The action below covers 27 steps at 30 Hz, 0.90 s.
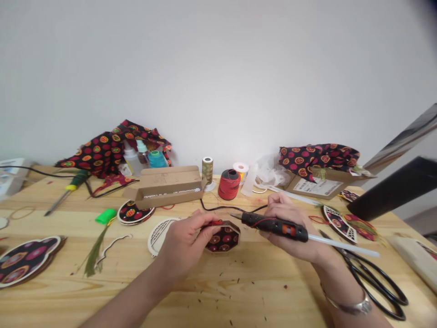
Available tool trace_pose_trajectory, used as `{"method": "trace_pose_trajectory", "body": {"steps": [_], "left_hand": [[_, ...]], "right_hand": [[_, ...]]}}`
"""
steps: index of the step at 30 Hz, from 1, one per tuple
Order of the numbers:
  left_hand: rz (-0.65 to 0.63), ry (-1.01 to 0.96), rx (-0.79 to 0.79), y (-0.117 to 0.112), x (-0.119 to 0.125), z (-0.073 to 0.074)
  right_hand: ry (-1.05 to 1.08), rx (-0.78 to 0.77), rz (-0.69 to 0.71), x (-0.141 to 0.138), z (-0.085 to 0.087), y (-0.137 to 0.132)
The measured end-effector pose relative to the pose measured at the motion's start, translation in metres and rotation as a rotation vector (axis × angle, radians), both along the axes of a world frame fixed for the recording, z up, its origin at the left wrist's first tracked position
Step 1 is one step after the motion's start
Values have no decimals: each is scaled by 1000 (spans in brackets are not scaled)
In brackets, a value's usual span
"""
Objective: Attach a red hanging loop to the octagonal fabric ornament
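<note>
In my left hand I pinch a small octagonal ornament, black patterned fabric in a pale wooden frame, by its top edge, where a bit of red cord shows. My right hand is wrapped round a black hot glue gun with a glue stick sticking out of its back end. The gun's metal nozzle points left, just above and right of the ornament, apart from it. Partly behind my left hand lies a round wooden cutout frame.
Spools of red thread and olive thread stand at the back beside an open cardboard box. Black scissors lie at right, a screwdriver at left. Fabric ornaments and a green tassel lie around; a black upright object leans at right.
</note>
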<state>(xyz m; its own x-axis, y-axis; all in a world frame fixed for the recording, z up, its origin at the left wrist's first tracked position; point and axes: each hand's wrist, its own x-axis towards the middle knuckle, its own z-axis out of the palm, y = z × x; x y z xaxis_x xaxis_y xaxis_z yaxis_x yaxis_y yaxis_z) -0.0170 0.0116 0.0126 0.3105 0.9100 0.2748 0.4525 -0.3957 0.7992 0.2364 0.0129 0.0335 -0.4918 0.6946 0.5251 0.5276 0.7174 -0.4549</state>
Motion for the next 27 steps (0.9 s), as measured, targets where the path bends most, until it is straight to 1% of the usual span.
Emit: {"method": "trace_pose_trajectory", "body": {"steps": [2,5,11,16,19,23,27], "left_hand": [[6,3,-1,0,0,0],[15,10,-6,0,0,0],[40,-5,-15,1,0,0],[114,-38,-22,1,-1,2],[136,-49,-57,1,-2,1],[135,-32,-67,2,-2,-1],[58,-21,-52,1,-1,-1]], "right_hand": [[1,13,-40,3,0,1],[-29,-20,-95,7,0,3],[-181,-57,-100,6,-3,4],[-236,-81,-64,4,-8,5],[-185,-97,-48,3,-7,3],[3,-124,-33,2,-4,0],[145,-169,57,0,-3,-2]]}}
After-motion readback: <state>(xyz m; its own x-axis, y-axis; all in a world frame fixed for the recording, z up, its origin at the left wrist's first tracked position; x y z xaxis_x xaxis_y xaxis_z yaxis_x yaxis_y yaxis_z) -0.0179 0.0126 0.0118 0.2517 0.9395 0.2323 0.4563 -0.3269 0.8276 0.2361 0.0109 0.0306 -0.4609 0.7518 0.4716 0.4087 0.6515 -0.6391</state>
